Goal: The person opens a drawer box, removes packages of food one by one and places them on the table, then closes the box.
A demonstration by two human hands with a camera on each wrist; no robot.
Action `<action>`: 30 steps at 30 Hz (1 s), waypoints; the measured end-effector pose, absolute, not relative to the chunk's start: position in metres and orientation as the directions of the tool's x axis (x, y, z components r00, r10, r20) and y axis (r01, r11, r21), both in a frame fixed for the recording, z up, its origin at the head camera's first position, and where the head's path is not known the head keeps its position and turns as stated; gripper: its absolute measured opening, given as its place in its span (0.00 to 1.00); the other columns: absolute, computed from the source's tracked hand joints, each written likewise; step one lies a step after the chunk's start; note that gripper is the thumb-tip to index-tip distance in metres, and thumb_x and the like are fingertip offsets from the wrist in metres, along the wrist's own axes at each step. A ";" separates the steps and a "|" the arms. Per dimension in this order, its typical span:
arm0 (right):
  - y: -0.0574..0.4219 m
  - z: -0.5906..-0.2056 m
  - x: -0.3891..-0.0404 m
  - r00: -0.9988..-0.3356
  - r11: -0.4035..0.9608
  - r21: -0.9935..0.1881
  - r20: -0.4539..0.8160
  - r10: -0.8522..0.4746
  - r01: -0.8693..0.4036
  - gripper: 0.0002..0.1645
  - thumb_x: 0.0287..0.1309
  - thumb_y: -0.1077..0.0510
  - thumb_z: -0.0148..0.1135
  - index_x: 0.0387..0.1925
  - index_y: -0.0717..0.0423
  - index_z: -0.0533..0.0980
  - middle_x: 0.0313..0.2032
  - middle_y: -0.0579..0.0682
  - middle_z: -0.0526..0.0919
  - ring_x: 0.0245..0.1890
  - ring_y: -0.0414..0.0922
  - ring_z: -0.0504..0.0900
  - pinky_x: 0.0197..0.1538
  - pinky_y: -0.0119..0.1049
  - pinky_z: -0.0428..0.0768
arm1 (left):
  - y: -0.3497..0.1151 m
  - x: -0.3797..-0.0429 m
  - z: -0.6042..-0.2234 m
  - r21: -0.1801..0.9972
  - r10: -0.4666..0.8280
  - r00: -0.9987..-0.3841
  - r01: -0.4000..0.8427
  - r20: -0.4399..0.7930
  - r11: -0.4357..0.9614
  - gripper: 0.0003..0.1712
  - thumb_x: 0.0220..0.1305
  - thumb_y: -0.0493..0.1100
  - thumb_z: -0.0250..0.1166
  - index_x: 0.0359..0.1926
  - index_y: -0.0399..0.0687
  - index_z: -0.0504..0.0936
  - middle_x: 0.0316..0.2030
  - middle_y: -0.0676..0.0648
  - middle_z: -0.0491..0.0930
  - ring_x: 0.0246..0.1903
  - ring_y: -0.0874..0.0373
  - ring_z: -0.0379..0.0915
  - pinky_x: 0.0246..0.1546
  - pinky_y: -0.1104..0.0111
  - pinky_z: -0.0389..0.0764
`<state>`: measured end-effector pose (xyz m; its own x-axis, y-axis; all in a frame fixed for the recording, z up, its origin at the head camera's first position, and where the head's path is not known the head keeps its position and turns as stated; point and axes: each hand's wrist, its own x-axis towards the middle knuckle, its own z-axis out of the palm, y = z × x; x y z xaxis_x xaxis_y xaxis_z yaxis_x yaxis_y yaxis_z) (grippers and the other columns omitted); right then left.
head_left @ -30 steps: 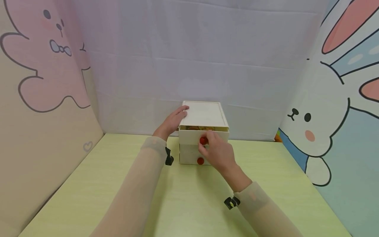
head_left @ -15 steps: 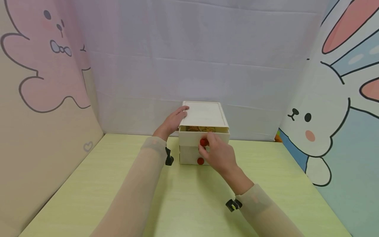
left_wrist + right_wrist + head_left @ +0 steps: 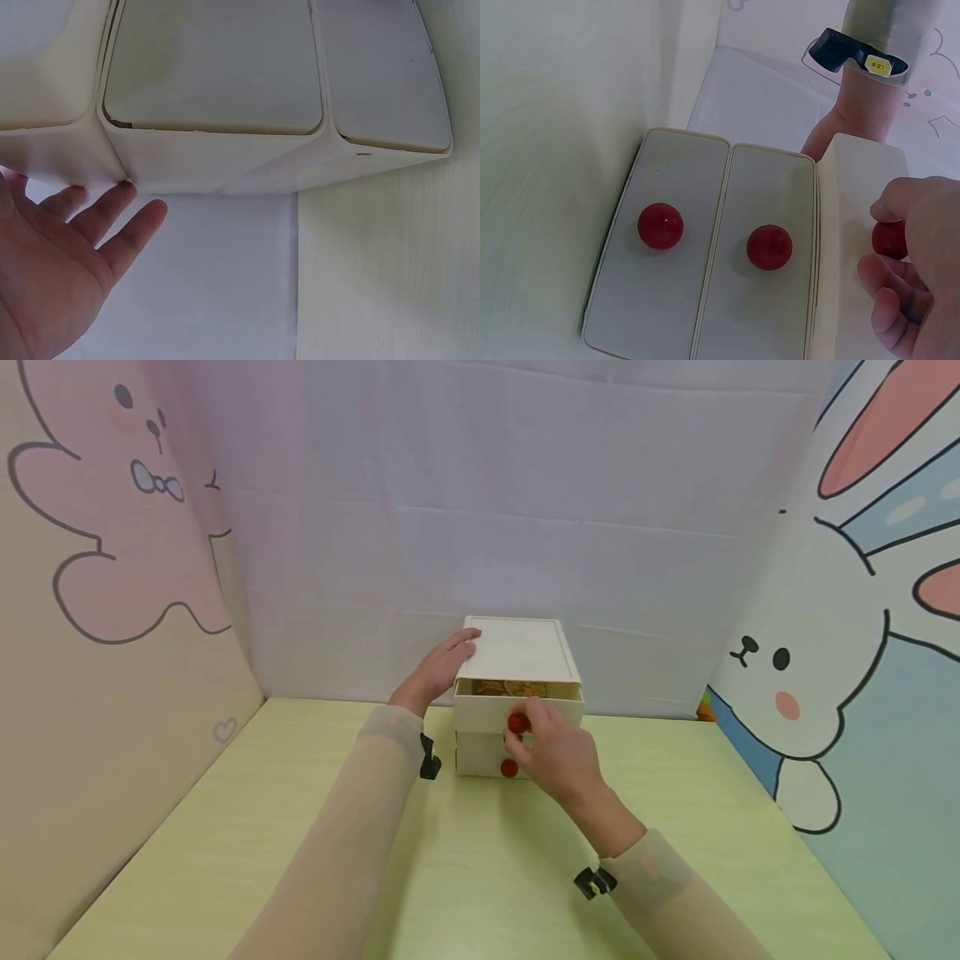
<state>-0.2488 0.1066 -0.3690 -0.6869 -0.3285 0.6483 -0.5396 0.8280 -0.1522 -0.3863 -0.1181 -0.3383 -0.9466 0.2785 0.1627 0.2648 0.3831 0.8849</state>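
Top drawer is drawn slightly further out than a second ago, right hand shifted back with it. Red knob is pinched in the right fingers. Patterned contents are exposed just beyond that hand. White cabinet, right of the left hand, is touched by its spread fingers. Two lower knobs are seen below the right hand.

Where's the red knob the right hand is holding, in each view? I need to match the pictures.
Head: the red knob is slightly right of and below centre, pinched by the right hand.
Left wrist: not in it.
Right wrist: toward the right edge, below mid-height, partly hidden by that hand.
Shared landmark: the white drawer cabinet, visible in all three.
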 end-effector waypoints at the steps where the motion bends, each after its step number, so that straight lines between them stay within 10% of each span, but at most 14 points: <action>1: 0.107 -0.369 -0.248 -0.689 0.828 -0.154 0.646 -0.328 -0.539 0.19 0.66 0.53 0.78 0.52 0.54 0.79 0.38 0.49 0.87 0.31 0.43 0.84 0.24 0.31 0.78 | -0.118 -0.387 -0.339 0.881 0.279 -0.946 0.270 0.166 0.389 0.32 0.89 0.58 0.42 0.86 0.62 0.64 0.88 0.50 0.54 0.88 0.46 0.47 0.85 0.42 0.56; 10: 0.108 -0.371 -0.246 -0.681 0.827 -0.146 0.652 -0.332 -0.543 0.20 0.66 0.53 0.78 0.52 0.54 0.79 0.38 0.49 0.87 0.31 0.43 0.84 0.24 0.31 0.78 | -0.118 -0.387 -0.339 0.863 0.291 -0.942 0.281 0.165 0.420 0.33 0.88 0.60 0.40 0.87 0.62 0.62 0.91 0.54 0.35 0.90 0.51 0.30 0.88 0.44 0.42; 30: 0.113 -0.372 -0.241 -0.632 0.815 -0.093 0.684 -0.364 -0.571 0.20 0.65 0.53 0.80 0.50 0.54 0.79 0.36 0.47 0.86 0.27 0.42 0.82 0.21 0.31 0.74 | -0.117 -0.385 -0.336 0.867 0.283 -0.945 0.275 0.163 0.417 0.33 0.89 0.59 0.41 0.86 0.62 0.63 0.90 0.51 0.45 0.90 0.52 0.35 0.88 0.45 0.44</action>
